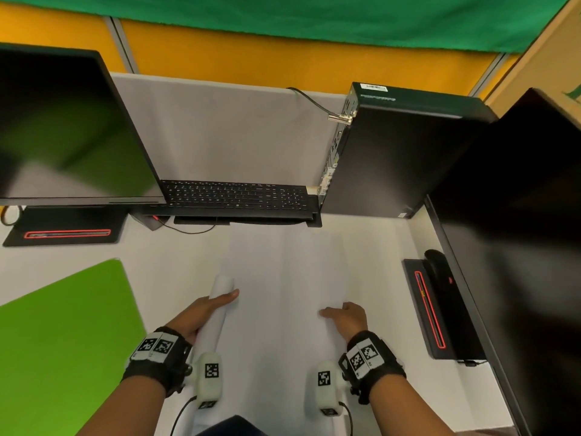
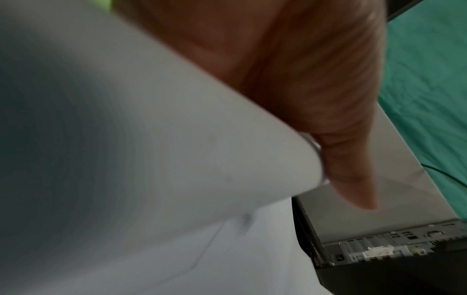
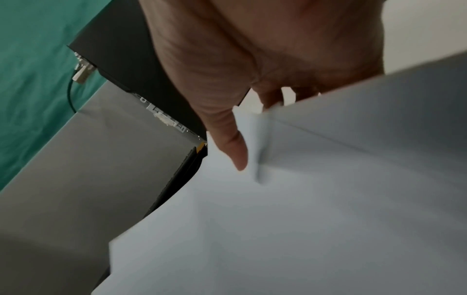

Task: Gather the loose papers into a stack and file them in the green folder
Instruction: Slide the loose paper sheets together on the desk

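- White papers (image 1: 283,309) fill the near middle of the surface (image 1: 377,247), held at both side edges, their far end reaching toward the keyboard (image 1: 239,196).
- My left hand (image 1: 201,313) has the papers' left edge curled up into a roll; its grip wraps that roll, thumb on top pointing away from me. The left wrist view shows the thumb (image 2: 348,159) lying along the curled sheet (image 2: 177,139).
- My right hand (image 1: 345,316) is on the papers' right edge, with the thumb pointing inward over the sheet. In the right wrist view the thumb (image 3: 232,147) sits on top and the fingers go under the lifted edge (image 3: 328,159), so this grip pinches the papers.
- The green folder (image 1: 63,325) lies flat on the surface to my left, just beside the left hand and apart from the papers.
- A black mouse (image 1: 437,269) rests on a dark pad with a red line at the right edge of the surface.
- Farther back, the keyboard stands across the middle, with a dark monitor (image 1: 63,127) to the left and a black computer case (image 1: 393,152) to the right.
- A second dark screen (image 1: 518,199) leans in at the far right.
- Behind it all runs an orange partition (image 1: 251,51) with green cloth (image 1: 283,17) above.
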